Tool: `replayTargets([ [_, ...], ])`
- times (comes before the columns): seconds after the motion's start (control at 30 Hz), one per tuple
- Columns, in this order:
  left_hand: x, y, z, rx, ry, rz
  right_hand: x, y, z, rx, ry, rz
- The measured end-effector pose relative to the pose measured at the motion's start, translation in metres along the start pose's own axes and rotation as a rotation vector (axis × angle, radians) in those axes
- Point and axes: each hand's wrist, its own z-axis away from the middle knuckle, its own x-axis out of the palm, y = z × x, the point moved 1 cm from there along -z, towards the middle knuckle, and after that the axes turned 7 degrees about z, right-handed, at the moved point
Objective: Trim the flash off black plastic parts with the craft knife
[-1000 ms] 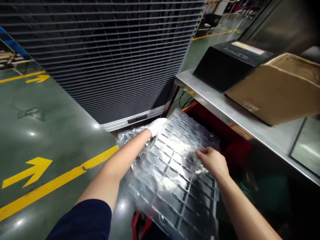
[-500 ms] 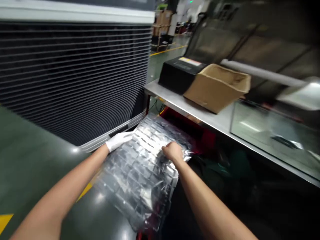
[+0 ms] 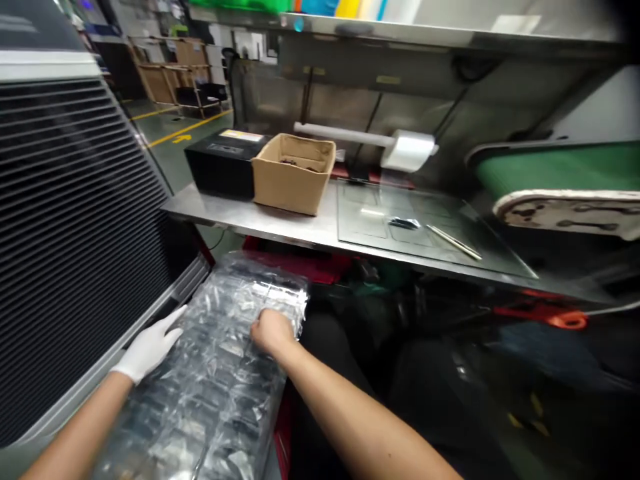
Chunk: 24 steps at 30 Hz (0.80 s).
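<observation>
A large stack of clear plastic-covered compartments, like a blister tray (image 3: 215, 373), lies low in front of me with dark pieces in rows. My left hand (image 3: 149, 348), in a white glove, rests at the tray's left edge with fingers stretched out and thumb apart. Over the tray's right part, my bare right hand (image 3: 274, 332) is closed. What its fingers hold, if anything, is hidden beneath the hand. Shiny plastic film lies over the tray and blurs the single pieces.
A metal bench (image 3: 320, 230) carries a black box (image 3: 223, 163), an open cardboard box (image 3: 293, 177) and a glass plate (image 3: 373, 217) with thin sticks (image 3: 454, 242). A white roll (image 3: 410, 150) hangs behind. A green conveyor belt (image 3: 565, 170) is at right, a louvred panel (image 3: 75, 233) at left.
My view has swung right, bringing in more bench and the conveyor. My left hand's thumb now stands apart from its fingers. The right hand stays closed over the tray.
</observation>
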Motion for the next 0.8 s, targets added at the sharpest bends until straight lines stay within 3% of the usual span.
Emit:
replayTargets([
  [0.13,0.006,-0.002,-0.01,-0.03,0.044,-0.097,0.003,0.011,0.009,0.101,0.006,-0.047],
  [0.37,0.011,0.003,-0.016,-0.111,0.135,-0.182,0.001,0.026,0.005,0.043,0.014,-0.116],
  [0.57,0.013,0.007,-0.008,-0.15,0.191,-0.226,-0.001,0.025,-0.007,-0.003,-0.02,-0.115],
  [0.7,0.016,0.009,-0.006,-0.22,0.229,-0.243,-0.014,0.027,-0.013,-0.041,-0.055,-0.109],
  [0.8,0.023,0.012,-0.004,-0.227,0.264,-0.252,-0.038,0.042,-0.019,-0.087,0.011,-0.092],
])
